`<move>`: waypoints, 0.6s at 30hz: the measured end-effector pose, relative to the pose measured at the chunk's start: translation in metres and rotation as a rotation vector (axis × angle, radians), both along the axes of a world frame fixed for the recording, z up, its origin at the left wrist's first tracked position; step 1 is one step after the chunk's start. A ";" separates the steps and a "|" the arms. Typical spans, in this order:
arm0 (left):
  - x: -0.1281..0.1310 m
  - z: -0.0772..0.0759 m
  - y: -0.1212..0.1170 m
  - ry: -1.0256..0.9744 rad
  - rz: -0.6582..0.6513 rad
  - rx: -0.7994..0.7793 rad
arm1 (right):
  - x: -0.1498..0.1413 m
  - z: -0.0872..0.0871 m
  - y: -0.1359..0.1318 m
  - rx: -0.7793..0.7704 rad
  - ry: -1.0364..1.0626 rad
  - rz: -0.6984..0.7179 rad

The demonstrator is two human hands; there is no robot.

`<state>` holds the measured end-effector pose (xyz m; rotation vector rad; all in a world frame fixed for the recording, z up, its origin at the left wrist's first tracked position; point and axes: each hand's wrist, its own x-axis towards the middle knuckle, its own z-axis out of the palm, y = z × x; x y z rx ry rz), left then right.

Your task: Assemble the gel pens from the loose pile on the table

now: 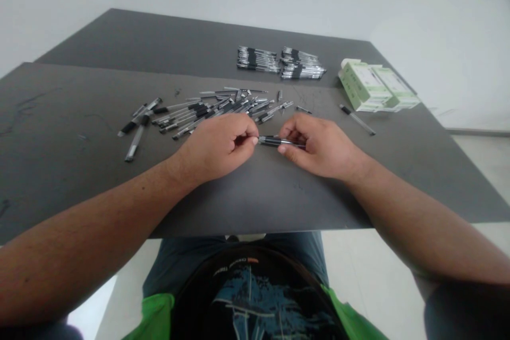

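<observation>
A pen with a dark grip lies level between my two hands, just above the near part of the table. My left hand pinches its left end between thumb and fingertips. Around the pen's right part, the fingers of my right hand are closed, hiding some of the barrel. Just beyond my hands is a loose heap of pen parts, with clear barrels, black grips and thin refills. A few small pieces, including a cap, lie near the heap's right side.
Pens in neat bundles lie farther back, with more bundles beside them. Green and white boxes stand at the right. A single pen lies before them. Several pens rest at the left on the dark table.
</observation>
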<state>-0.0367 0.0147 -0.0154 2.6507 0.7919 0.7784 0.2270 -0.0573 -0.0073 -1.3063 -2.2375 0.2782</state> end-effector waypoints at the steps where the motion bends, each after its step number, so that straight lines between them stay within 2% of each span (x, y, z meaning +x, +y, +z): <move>1: 0.000 0.000 0.000 0.003 0.000 0.002 | 0.000 0.000 0.000 0.002 -0.011 0.002; 5: 0.000 -0.001 0.001 0.011 -0.005 0.009 | 0.000 -0.002 0.001 -0.007 -0.078 0.047; 10: 0.000 -0.001 0.000 0.011 0.003 0.003 | 0.000 -0.003 0.001 -0.027 -0.008 -0.005; 14: 0.000 -0.002 0.000 0.016 0.000 0.003 | 0.000 -0.002 0.001 -0.009 -0.093 0.033; 18: 0.000 -0.003 0.000 0.021 0.004 -0.002 | 0.000 -0.003 0.001 -0.014 -0.022 0.016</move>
